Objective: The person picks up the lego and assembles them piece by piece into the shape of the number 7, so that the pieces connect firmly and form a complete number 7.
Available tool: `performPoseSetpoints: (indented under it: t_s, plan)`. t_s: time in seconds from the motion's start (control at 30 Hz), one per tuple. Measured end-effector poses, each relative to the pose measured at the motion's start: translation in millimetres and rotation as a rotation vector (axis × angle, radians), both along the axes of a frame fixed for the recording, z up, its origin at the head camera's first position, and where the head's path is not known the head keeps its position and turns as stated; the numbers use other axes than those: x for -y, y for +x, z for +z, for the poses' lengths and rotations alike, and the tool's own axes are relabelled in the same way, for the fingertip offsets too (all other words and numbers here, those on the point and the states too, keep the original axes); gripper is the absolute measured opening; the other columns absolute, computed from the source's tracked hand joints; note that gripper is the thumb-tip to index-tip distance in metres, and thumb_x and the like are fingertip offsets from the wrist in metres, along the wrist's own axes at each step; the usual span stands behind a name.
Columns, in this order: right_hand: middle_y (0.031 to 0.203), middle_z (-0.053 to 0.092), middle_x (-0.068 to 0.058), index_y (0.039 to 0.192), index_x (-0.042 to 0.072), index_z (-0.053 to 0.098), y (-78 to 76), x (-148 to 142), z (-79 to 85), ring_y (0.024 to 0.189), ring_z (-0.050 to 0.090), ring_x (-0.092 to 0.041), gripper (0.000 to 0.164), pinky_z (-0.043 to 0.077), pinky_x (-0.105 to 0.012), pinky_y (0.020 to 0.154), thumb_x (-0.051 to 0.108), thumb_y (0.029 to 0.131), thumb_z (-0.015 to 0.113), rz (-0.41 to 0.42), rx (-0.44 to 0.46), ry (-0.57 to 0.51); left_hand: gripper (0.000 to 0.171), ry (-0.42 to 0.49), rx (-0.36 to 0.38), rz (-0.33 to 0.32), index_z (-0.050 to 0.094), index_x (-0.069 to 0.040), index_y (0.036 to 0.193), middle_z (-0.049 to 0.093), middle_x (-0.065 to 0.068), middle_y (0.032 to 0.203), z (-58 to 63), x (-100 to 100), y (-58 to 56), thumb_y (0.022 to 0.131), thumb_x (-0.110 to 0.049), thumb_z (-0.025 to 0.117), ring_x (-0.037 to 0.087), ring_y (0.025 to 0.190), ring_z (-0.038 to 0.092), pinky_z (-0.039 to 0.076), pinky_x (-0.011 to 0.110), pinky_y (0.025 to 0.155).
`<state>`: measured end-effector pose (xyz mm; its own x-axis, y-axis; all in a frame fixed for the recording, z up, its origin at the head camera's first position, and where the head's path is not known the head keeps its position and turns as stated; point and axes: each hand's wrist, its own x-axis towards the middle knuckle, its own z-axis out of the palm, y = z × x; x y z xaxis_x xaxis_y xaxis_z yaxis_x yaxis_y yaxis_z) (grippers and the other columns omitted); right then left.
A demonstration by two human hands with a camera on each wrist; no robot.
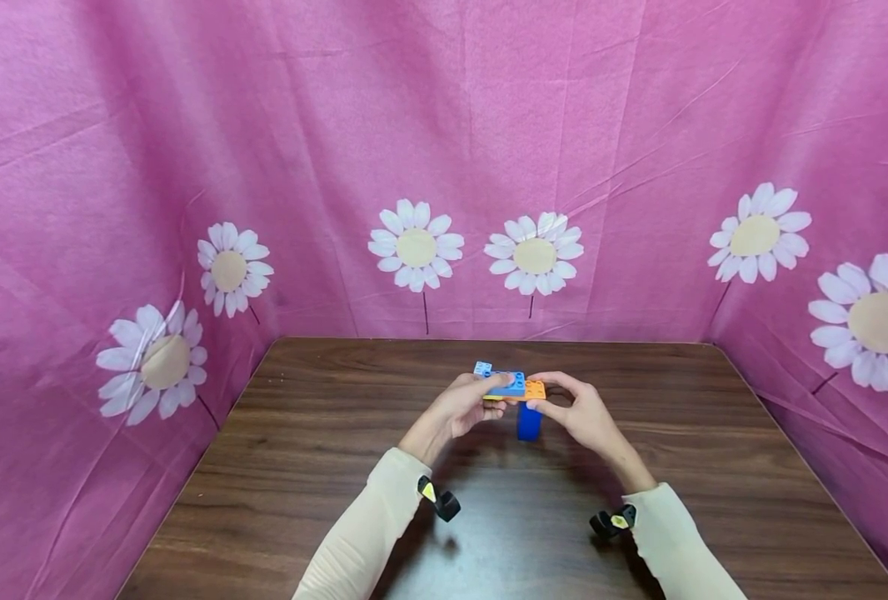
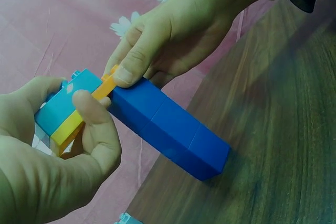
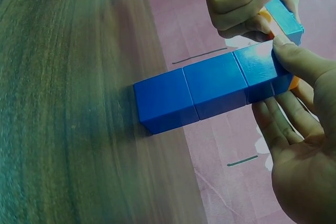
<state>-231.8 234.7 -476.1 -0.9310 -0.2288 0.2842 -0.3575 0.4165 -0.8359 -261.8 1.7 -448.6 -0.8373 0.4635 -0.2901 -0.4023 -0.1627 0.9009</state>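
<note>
A tower of blue toy building blocks stands on the table. An orange brick lies across its top. To the left, a lighter blue brick sits above a yellow brick and overlaps the orange one. My left hand pinches the blue and yellow bricks between thumb and fingers. With thumb and fingers on opposite sides, my right hand grips the orange brick and the tower's top. A pale blue studded brick shows behind my left hand; whether it is attached I cannot tell.
The dark wooden table extends around the tower. Pink cloth with printed white daisies hangs along its back and sides. In the left wrist view, a pale blue studded piece shows at the bottom edge. Each wrist carries a small black camera mount.
</note>
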Motion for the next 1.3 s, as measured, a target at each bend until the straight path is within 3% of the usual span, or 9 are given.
performPoseSetpoints:
  t_s: [0.23,0.47,0.6,0.73,0.83,0.93,1.13,1.23,1.3]
  plan:
    - [0.129,0.075,-0.010,0.134,0.012,0.071,0.0,0.3,0.4,0.114,0.071,-0.026,0.039,0.060,-0.029,0.091,0.023,0.097,0.080,-0.005,0.010,0.004,0.029,0.004,0.012,0.020,0.068,0.006,0.111,0.071,0.007,0.079,2.7,-1.4,1.3,0.100,-0.022,0.072,0.008,0.060,0.051,0.047,0.018,0.057]
    - [0.129,0.075,-0.011,0.134,0.012,0.071,0.5,-0.2,1.0,0.114,0.071,-0.026,0.039,0.058,-0.022,0.090,0.023,0.097,0.080,-0.001,0.012,-0.004,0.031,0.008,0.009,0.014,0.068,0.006,0.112,0.070,0.007,0.079,3.5,-1.9,2.1,0.100,-0.022,0.071,0.007,0.060,0.050,0.046,0.018,0.057]
    - [0.129,0.075,-0.010,0.134,0.013,0.071,0.4,-0.2,0.0,0.116,0.070,-0.026,0.039,0.058,-0.023,0.091,0.024,0.097,0.080,-0.011,0.012,0.010,0.033,-0.018,-0.008,-0.014,0.070,0.004,0.112,0.073,0.006,0.082,3.0,1.3,1.2,0.100,-0.027,0.073,0.008,0.062,0.053,0.049,0.019,0.060]
    - [0.131,0.074,-0.010,0.135,0.013,0.070,0.2,0.0,-1.0,0.118,0.069,-0.029,0.041,0.060,-0.030,0.095,0.027,0.098,0.079,-0.012,0.021,0.021,0.047,-0.109,-0.051,-0.083,0.071,0.002,0.119,0.076,0.009,0.094,2.7,9.2,-2.5,0.102,-0.043,0.070,0.013,0.071,0.061,0.055,0.021,0.067]
    - [0.132,0.074,-0.012,0.136,0.012,0.070,0.0,-0.5,-1.3,0.118,0.069,-0.032,0.042,0.060,-0.032,0.094,0.027,0.097,0.080,-0.010,0.035,0.013,0.065,-0.211,-0.109,-0.086,0.069,0.001,0.128,0.074,0.012,0.105,4.8,15.8,-8.4,0.103,-0.058,0.062,0.017,0.081,0.066,0.060,0.027,0.075]
    - [0.131,0.074,-0.012,0.136,0.013,0.070,-0.7,-1.4,-2.7,0.116,0.069,-0.031,0.044,0.059,-0.027,0.092,0.026,0.096,0.082,-0.016,0.047,0.011,0.072,-0.308,-0.185,-0.018,0.066,0.003,0.133,0.071,0.014,0.112,8.9,21.4,-17.4,0.104,-0.063,0.057,0.020,0.091,0.068,0.062,0.036,0.085]
    - [0.128,0.074,-0.010,0.134,0.012,0.070,-0.4,-1.6,-4.6,0.115,0.068,-0.021,0.045,0.058,-0.023,0.092,0.026,0.094,0.084,-0.019,0.069,0.024,0.035,-0.429,-0.364,0.107,0.068,0.003,0.118,0.076,0.023,0.111,13.5,30.5,-34.1,0.107,-0.030,0.067,0.040,0.105,0.073,0.059,0.055,0.098]
    - [0.126,0.075,-0.009,0.132,0.012,0.071,1.7,-1.2,-3.2,0.113,0.068,-0.019,0.044,0.059,-0.026,0.091,0.024,0.092,0.086,-0.028,0.072,0.030,0.021,-0.480,-0.473,0.146,0.072,0.004,0.110,0.076,0.025,0.106,11.3,32.5,-40.9,0.103,-0.016,0.071,0.046,0.103,0.071,0.061,0.053,0.092]
    - [0.126,0.075,-0.010,0.132,0.011,0.071,3.4,-0.7,-1.6,0.112,0.068,-0.020,0.045,0.059,-0.030,0.092,0.025,0.092,0.086,-0.032,0.073,0.039,0.017,-0.539,-0.547,0.172,0.077,0.002,0.106,0.077,0.021,0.104,8.0,33.2,-45.7,0.100,-0.014,0.075,0.043,0.097,0.071,0.061,0.045,0.084]
